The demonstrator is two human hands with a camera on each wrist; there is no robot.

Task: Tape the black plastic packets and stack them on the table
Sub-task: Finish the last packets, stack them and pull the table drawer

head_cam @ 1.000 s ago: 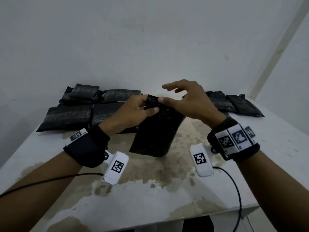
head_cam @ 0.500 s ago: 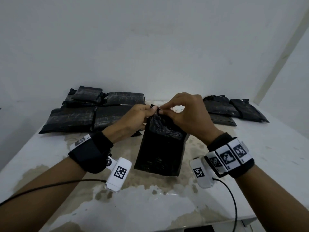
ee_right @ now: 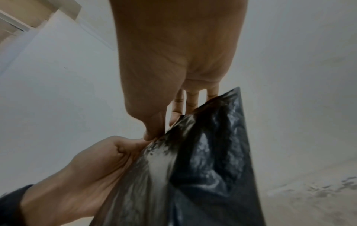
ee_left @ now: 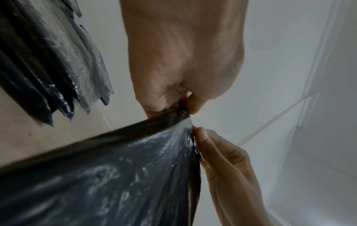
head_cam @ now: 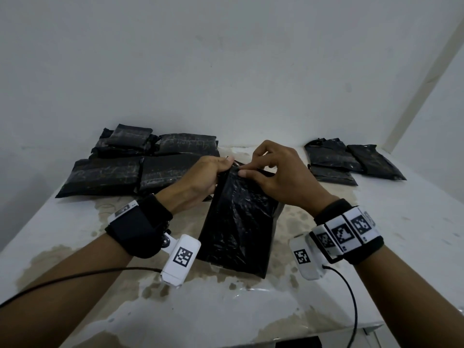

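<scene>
A black plastic packet (head_cam: 238, 222) stands tilted above the middle of the stained white table (head_cam: 401, 237), its lower end near the table top. My left hand (head_cam: 208, 177) grips the packet's top left corner in curled fingers; in the left wrist view the left hand (ee_left: 173, 91) pinches the crumpled edge of the packet (ee_left: 115, 175). My right hand (head_cam: 273, 172) pinches the top edge beside it between thumb and forefinger. In the right wrist view the right hand (ee_right: 164, 119) holds the packet (ee_right: 203, 168) at its top fold. No tape is visible.
Several black packets (head_cam: 130, 167) lie stacked at the table's back left, against the wall. Three more packets (head_cam: 349, 159) lie at the back right. The table's front edge (head_cam: 326, 332) runs close below my forearms, and cables trail from both wristbands.
The packet has swung more upright and come nearer to me. My right hand went from spread fingers to a pinch on the top edge beside the left hand.
</scene>
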